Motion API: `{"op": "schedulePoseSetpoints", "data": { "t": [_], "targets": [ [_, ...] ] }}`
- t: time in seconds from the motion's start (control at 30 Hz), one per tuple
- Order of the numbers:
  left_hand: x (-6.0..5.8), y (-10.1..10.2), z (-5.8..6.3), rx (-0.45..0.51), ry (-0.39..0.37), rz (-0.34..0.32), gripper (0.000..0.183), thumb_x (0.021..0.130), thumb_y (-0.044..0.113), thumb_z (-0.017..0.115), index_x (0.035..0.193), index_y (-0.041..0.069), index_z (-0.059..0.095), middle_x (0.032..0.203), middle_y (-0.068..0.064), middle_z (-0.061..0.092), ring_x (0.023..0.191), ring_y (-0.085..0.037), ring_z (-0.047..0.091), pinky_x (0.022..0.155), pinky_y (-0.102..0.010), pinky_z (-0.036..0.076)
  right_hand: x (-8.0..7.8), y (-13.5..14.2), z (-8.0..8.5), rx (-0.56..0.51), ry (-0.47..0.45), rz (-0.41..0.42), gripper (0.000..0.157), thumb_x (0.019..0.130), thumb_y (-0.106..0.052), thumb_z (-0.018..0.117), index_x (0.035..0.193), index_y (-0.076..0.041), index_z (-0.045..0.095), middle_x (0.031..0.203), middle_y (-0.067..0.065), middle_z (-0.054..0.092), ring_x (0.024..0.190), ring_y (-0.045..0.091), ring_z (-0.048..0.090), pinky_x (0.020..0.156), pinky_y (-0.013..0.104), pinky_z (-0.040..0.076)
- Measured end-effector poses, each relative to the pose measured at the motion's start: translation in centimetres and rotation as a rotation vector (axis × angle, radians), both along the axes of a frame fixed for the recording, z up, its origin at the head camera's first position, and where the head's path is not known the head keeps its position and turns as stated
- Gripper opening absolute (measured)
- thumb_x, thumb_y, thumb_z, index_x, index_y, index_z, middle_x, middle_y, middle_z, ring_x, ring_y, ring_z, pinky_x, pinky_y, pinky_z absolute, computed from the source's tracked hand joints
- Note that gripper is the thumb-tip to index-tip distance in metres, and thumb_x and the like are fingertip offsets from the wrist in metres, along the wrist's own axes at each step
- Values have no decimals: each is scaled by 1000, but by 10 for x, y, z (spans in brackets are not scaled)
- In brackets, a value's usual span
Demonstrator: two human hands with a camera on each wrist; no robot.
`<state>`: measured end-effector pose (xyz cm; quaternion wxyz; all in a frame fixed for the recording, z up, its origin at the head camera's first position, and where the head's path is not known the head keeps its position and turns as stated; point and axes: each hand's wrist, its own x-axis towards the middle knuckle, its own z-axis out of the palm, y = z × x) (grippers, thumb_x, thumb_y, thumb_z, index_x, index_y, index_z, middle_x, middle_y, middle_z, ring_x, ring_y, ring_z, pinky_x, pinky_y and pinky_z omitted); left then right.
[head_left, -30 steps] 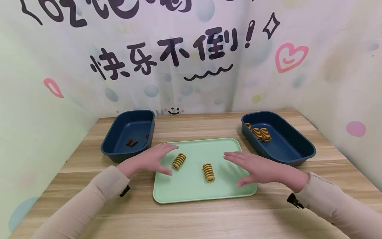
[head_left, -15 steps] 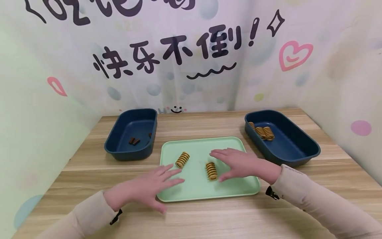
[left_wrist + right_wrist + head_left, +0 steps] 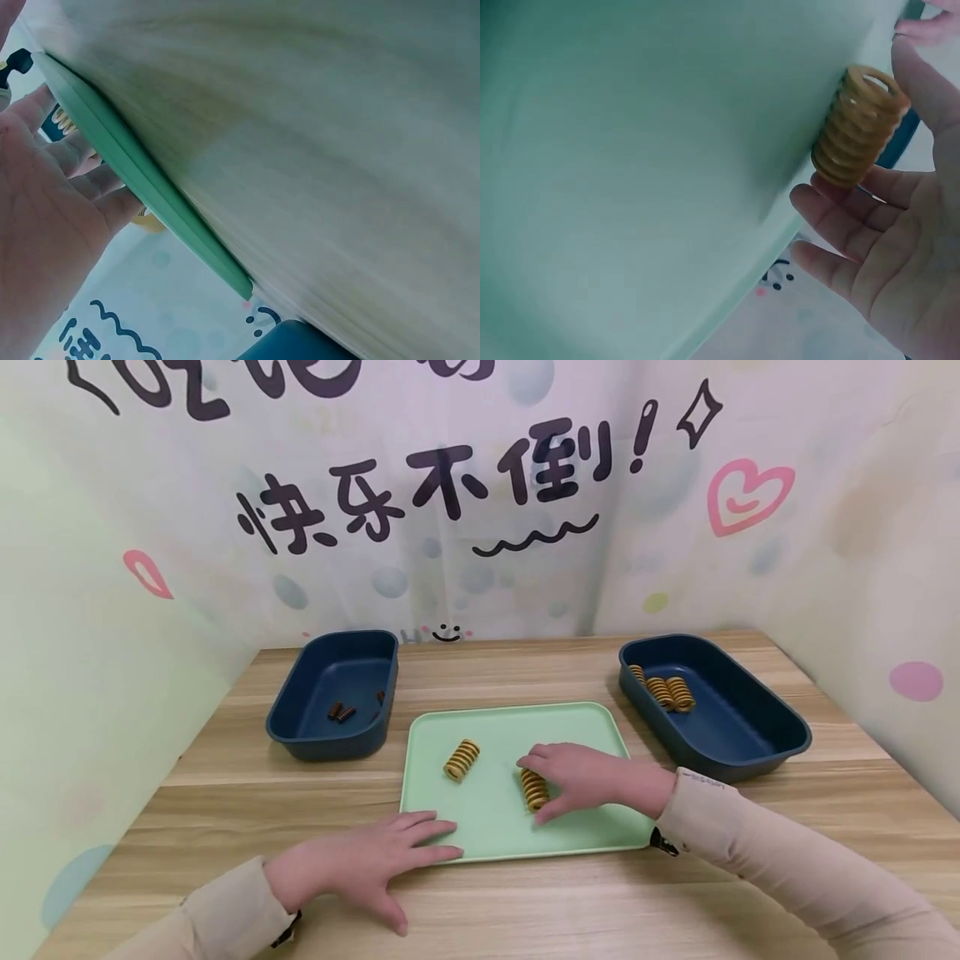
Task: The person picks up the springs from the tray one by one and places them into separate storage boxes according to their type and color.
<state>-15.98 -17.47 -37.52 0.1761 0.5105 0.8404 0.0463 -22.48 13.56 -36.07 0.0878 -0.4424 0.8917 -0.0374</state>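
A yellow coil spring (image 3: 533, 790) lies near the middle of the pale green tray (image 3: 480, 835). My right hand (image 3: 588, 777) is over its right side, thumb by the near end and fingertips by the far end. In the right wrist view, the spring (image 3: 859, 127) sits between the thumb and the loosely bent fingers, a fingertip at its lower end. A second yellow spring (image 3: 462, 760) lies to the left on the tray. My left hand (image 3: 367, 860) rests with spread fingers at the tray's near left edge; in the left wrist view its fingers lie over the rim (image 3: 150, 187).
A dark blue bin (image 3: 330, 747) at the back left holds several small dark brown springs (image 3: 341, 712). Another blue bin (image 3: 738, 770) at the back right holds several yellow springs (image 3: 670, 693). A printed cloth (image 3: 450, 560) hangs behind the wooden table (image 3: 510, 672).
My right hand has moved left from the tray's right side to the yellow spring. The left hand has come down toward me to the tray's near left corner. Both springs lie in place.
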Motion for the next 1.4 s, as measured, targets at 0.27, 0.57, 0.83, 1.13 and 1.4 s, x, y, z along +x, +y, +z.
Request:
{"op": "schedulePoseSetpoints", "data": {
  "t": [0.27, 0.57, 0.83, 1.13, 1.4],
  "targets": [
    [-2, 0, 4, -26, -16, -11, 88, 72, 62, 62, 145, 29, 25, 150, -3, 21, 134, -33, 25, 102, -49, 30, 0, -5, -5, 11, 12, -31, 66, 77, -42, 70, 123, 1, 51, 103, 6, 56, 87, 15, 54, 82, 32, 45],
    [-6, 3, 1, -28, -17, -33, 95, 69, 66, 60, 146, 26, 23, 153, -4, 15, 137, -35, 17, 103, -50, 29, 2, -4, -9, -67, -46, -110, 60, 78, -34, 71, 122, 2, 50, 104, 7, 55, 92, 17, 53, 83, 33, 45],
    [-14, 6, 4, -45, 29, -91, 90, 68, 62, 64, 144, 28, 30, 152, -7, 19, 136, -39, 18, 103, -51, 29, 3, -1, -13, -123, -100, -182, 58, 77, -27, 73, 122, 2, 50, 104, 6, 55, 93, 18, 51, 83, 34, 44],
    [-15, 3, 3, -69, 103, -129, 89, 68, 68, 58, 143, 31, 29, 152, -6, 20, 135, -39, 21, 101, -49, 32, 3, 1, -12, -135, -113, -198, 58, 76, -25, 74, 122, 3, 51, 109, 10, 57, 98, 22, 52, 86, 37, 43],
    [-17, 3, 1, -53, 118, -137, 89, 67, 68, 57, 143, 31, 30, 151, -6, 21, 135, -39, 22, 100, -49, 33, 0, 8, -17, -175, -103, -237, 60, 70, -30, 78, 120, -6, 55, 109, 6, 57, 96, 22, 46, 80, 42, 36]
  ]
}}
